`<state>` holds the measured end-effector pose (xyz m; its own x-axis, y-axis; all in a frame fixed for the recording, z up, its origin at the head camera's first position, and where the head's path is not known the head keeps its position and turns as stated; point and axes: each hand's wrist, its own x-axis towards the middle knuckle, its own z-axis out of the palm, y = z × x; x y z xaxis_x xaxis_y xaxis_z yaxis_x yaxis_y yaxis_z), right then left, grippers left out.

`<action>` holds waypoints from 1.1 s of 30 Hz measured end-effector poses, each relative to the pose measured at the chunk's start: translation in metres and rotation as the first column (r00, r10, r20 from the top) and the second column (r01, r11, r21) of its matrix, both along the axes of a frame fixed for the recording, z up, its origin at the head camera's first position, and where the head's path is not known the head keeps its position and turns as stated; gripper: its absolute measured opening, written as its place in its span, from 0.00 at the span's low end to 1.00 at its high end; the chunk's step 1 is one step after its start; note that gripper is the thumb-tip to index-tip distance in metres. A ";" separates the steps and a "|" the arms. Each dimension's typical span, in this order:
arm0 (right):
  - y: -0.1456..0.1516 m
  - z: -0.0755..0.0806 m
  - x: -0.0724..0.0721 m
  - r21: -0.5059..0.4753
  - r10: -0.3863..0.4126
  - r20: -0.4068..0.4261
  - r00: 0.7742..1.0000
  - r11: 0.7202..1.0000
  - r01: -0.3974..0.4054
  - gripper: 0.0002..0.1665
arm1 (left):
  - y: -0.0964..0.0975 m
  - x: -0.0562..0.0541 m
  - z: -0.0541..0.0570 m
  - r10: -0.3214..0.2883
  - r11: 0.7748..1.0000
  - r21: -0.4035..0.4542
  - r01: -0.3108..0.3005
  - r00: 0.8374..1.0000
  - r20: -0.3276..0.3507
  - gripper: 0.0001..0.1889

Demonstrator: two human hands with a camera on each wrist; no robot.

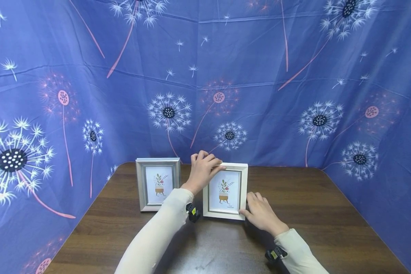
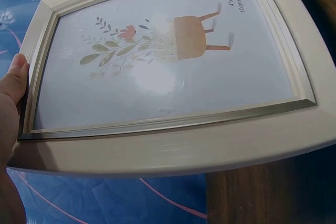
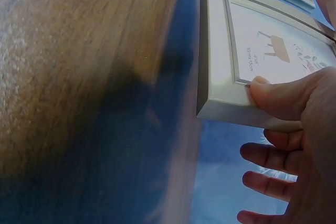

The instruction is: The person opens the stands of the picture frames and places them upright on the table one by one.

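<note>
A white picture frame [image 1: 244, 182] stands upright on the table, with a print of a potted plant inside. My left hand [image 1: 203, 170] grips its upper left corner, the thumb along the top edge. In the left wrist view the thumb of that hand [image 2: 11, 90] touches the rim of the frame [image 2: 173, 153]. Low on the right side, my right hand [image 1: 262, 213] holds the frame. Its thumb [image 3: 275, 95] presses the front face in the right wrist view, while the other fingers are spread beside and partly behind the edge.
To the left stands a silver-grey picture frame [image 1: 142, 190] with a similar print, partly behind my left forearm. Both frames are on a dark brown wooden table [image 1: 305, 198]. Blue cloth [image 1: 267, 125] with a dandelion pattern hangs behind the table and at both sides.
</note>
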<state>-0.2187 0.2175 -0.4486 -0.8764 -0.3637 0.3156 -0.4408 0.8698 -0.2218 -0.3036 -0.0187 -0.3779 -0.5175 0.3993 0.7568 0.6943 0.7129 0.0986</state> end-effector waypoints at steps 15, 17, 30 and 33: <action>0.000 -0.016 -0.007 -0.017 -0.022 -0.002 1.000 1.000 0.022 0.20 | 0.003 0.000 -0.008 0.003 1.000 -0.008 -0.002 1.000 0.011 0.13; 0.000 -0.018 -0.008 -0.014 -0.026 0.008 1.000 1.000 0.026 0.20 | 0.003 0.001 -0.008 0.005 1.000 -0.011 -0.005 1.000 0.013 0.13; 0.000 -0.023 -0.010 -0.015 -0.047 0.053 0.997 0.999 0.048 0.21 | 0.009 0.003 -0.010 -0.012 1.000 0.010 0.012 1.000 0.024 0.13; 0.000 -0.022 -0.010 -0.015 -0.047 0.047 0.998 0.999 0.048 0.21 | 0.010 0.002 -0.011 -0.018 1.000 0.020 0.018 1.000 0.003 0.13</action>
